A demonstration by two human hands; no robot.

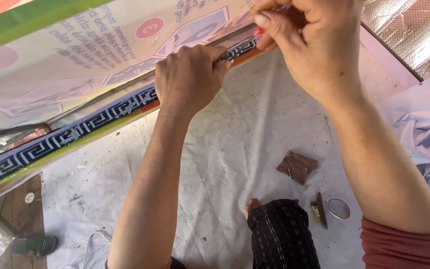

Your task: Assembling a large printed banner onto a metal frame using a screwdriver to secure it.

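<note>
Left hand: the left hand (187,79) is closed in a fist around the patterned edge strip (70,137) of a large printed panel (75,55), seemingly to keep the edge taut and steady.
Right hand: the right hand (309,40) pinches a small red-tipped tool (259,31) against the same strip just beyond the left fist, so the work falls right beside the braced spot.
Panel: tilted and raised above the floor, its edge at arm's reach.
Floor sheet: a pale sheet (235,139) lies beneath, probably to catch scraps.
Nearby: a brown scrap (297,166), a round lid (339,208) and a sandal (35,244) lie well apart from both hands.
</note>
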